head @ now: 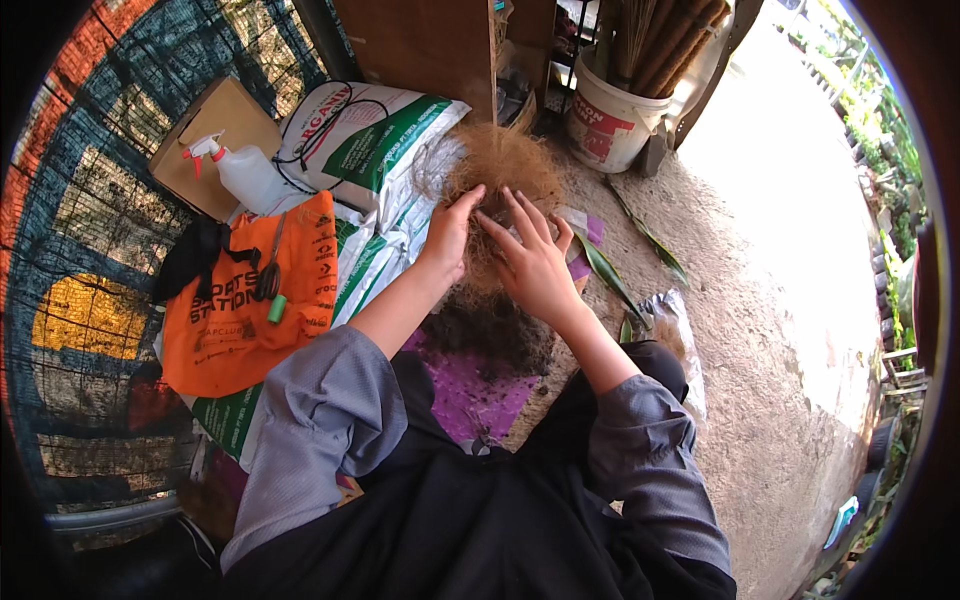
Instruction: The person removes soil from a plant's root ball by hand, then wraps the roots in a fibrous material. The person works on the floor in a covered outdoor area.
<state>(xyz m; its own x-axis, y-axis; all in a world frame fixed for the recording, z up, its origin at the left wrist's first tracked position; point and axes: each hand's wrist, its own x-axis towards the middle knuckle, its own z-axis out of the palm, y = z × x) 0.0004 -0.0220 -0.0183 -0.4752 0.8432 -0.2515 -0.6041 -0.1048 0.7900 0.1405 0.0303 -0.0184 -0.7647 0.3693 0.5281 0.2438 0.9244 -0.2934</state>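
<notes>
A loose brown clump of plant fibre point(514, 154), likely coconut fibre, is in front of me, with dark matter showing at its middle. My left hand point(450, 234) cups its left side, thumb up. Fingers spread, my right hand point(534, 259) rests on the clump from the right, its fingertips near my left thumb. What lies under both palms is hidden. Dark soil point(487, 330) is heaped just below the clump, on a purple sheet point(476, 401) between my knees.
Left are an orange bag point(247, 337) with scissors point(268, 277) and green thread spool point(277, 308), a spray bottle point(251, 176), and printed sacks point(367, 135). Right lie long green leaves point(611, 277) and a silvery plastic pack point(675, 322). A white bucket point(615, 120) stands behind.
</notes>
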